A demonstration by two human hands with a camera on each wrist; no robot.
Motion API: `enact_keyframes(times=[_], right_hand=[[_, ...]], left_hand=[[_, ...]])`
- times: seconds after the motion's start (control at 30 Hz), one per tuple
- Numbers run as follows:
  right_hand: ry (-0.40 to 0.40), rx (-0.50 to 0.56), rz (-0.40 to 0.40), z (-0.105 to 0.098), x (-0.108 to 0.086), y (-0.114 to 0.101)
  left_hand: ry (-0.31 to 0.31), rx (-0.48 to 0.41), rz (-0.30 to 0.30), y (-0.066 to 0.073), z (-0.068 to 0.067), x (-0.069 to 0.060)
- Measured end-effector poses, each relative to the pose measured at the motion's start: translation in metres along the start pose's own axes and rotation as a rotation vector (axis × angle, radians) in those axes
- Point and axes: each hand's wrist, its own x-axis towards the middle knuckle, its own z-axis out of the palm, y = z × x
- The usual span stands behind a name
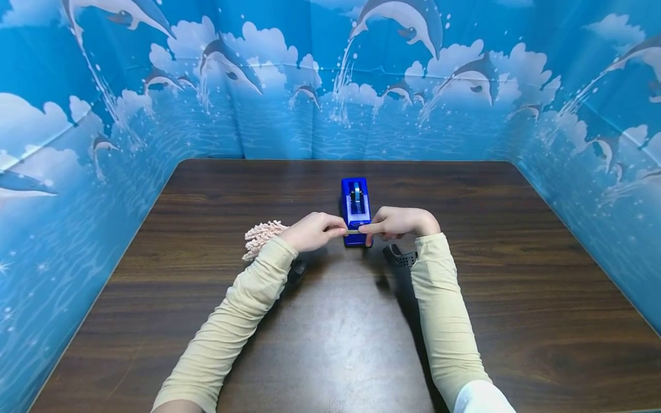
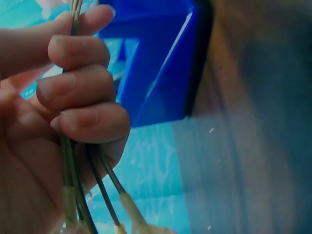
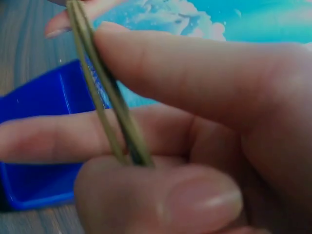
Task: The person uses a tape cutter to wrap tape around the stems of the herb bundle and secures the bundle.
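Found left grip (image 1: 315,231) and right grip (image 1: 399,222) pinching one bundle of thin stems (image 3: 117,99) between them; cannot count stems behind curled fingers (image 2: 82,90). Noted one pink clump (image 1: 260,237), partly hidden outside left grip, and one blue tape dispenser (image 1: 356,217) beneath and beyond both, partly covered.

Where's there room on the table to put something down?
The table is bare right of the right sleeve, left of the left sleeve, out to the dolphin curtain, and between the sleeves. It's crowded where the left hand and right hand hold stems by the blue tape dispenser, beside pink flowers.
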Motion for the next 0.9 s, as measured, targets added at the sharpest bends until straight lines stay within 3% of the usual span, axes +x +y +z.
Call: enact_keyframes(times=[0.17, 0.37, 0.9], right_hand=[[0.024, -0.033, 0.019, -0.003, -0.002, 0.008], [0.095, -0.077, -0.021, -0.002, 0.000, 0.014], [0.217, -0.084, -0.122, -0.001, 0.008, 0.021]], left_hand=[[0.012, -0.008, -0.026, 0.001, 0.013, 0.005], [0.073, -0.024, -0.106, 0.000, 0.022, 0.007], [0.181, -0.068, -0.184, -0.005, 0.025, 0.012]])
